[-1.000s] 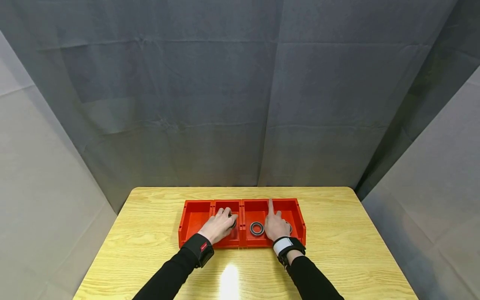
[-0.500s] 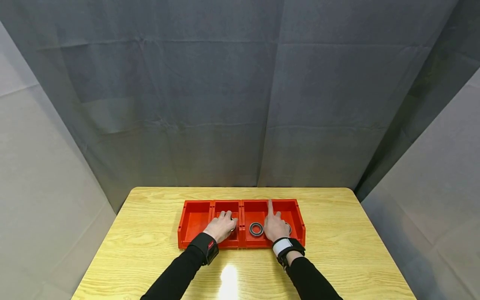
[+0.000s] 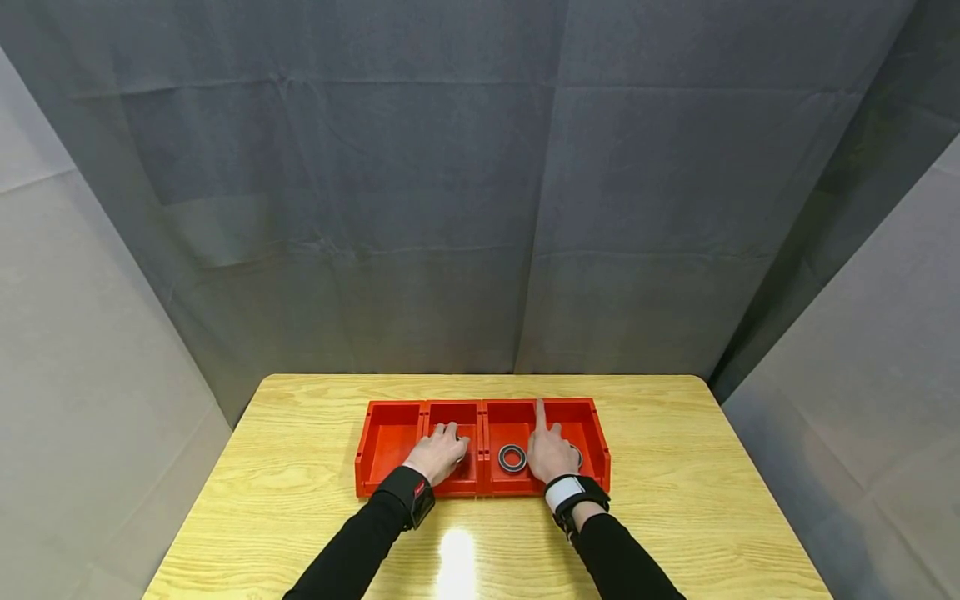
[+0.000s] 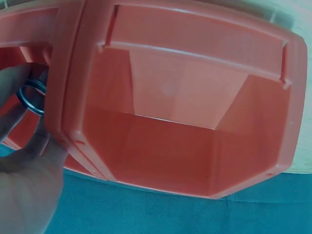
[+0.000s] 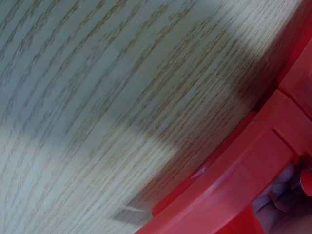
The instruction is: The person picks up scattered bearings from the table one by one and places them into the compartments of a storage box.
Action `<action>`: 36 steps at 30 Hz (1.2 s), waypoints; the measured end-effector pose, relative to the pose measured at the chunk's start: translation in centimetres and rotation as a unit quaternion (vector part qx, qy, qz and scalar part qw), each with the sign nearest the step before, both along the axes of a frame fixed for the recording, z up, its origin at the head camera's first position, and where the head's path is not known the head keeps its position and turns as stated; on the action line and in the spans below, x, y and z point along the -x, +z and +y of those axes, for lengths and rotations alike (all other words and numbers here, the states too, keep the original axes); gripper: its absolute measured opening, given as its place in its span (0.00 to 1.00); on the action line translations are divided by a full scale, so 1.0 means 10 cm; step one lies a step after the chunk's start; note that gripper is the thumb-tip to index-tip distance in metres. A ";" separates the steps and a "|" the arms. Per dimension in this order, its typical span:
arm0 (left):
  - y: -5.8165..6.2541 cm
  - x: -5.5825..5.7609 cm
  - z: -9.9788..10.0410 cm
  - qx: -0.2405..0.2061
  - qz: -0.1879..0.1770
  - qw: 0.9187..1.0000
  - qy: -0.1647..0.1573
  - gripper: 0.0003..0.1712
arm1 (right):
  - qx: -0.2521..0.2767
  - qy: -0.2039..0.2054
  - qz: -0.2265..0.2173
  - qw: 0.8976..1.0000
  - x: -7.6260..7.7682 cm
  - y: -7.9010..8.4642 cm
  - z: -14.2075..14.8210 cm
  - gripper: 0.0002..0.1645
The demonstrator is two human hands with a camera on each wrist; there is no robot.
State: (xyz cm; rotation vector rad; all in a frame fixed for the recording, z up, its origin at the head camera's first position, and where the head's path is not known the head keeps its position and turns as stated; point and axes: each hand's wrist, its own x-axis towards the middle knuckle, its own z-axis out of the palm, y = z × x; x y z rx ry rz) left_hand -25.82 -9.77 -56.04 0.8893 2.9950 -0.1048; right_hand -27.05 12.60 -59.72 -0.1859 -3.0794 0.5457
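In the head view, my left hand (image 3: pixel 435 455) reaches into the narrow middle red bin (image 3: pixel 453 412). Its fingers and thumb grip a ball bearing (image 4: pixel 31 105), seen as a tilted metal ring in the left wrist view and mostly covered by the hand in the head view. My right hand (image 3: pixel 551 454) is over the wide right red bin (image 3: pixel 576 414), index finger straight out to the far rim. A second bearing (image 3: pixel 501 459) lies flat on that bin's floor, left of the hand. Another ring (image 3: pixel 578 456) peeks out at the hand's right side, partly hidden.
The left red bin (image 3: pixel 396 437) stands against the middle one, all in a row on a wood-grain table (image 3: pixel 660 467). Grey cloth (image 3: pixel 420 208) hangs behind the table's far edge, with pale panels (image 3: pixel 862 350) on both sides.
My left hand shifts a little within the middle bin, and the bearing it holds shows less from above than before. The right hand and the flat bearing stay where they were.
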 end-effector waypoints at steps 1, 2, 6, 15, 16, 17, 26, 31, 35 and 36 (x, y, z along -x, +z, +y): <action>-0.01 0.00 0.00 0.005 0.001 1.000 0.000 0.17 | -0.001 0.000 0.001 1.000 0.00 0.00 0.00 0.43; -0.03 -0.01 0.01 0.010 0.002 1.000 -0.001 0.17 | -0.001 0.000 0.001 1.000 0.00 0.00 0.00 0.43; -0.14 -0.02 -0.02 0.023 0.028 0.999 -0.010 0.13 | 0.001 0.004 -0.002 1.000 0.00 0.01 -0.02 0.43; -0.16 -0.02 -0.11 0.002 0.081 0.996 -0.041 0.18 | 0.006 0.010 -0.011 1.000 0.01 0.03 -0.04 0.43; -0.15 -0.02 -0.14 -0.011 0.085 0.995 -0.044 0.19 | 0.007 0.010 -0.013 1.000 0.01 0.03 -0.04 0.44; -0.14 -0.03 -0.17 -0.027 0.088 0.995 -0.046 0.20 | 0.007 0.010 -0.014 1.000 0.01 0.03 -0.04 0.44; 0.01 -0.11 -0.51 -0.185 0.066 0.980 -0.001 0.28 | 0.002 0.008 -0.012 1.000 0.01 0.03 -0.03 0.43; 0.13 -0.19 -0.76 -0.227 0.054 0.971 0.052 0.30 | 0.007 0.007 -0.009 1.000 0.00 0.04 -0.03 0.44; 0.19 -0.27 -0.95 -0.229 0.061 0.968 0.085 0.31 | 0.009 0.006 -0.006 1.000 0.00 0.05 -0.02 0.44; 0.20 -0.29 -1.00 -0.228 0.061 0.967 0.092 0.31 | 0.010 0.006 -0.005 1.000 0.00 0.06 -0.02 0.44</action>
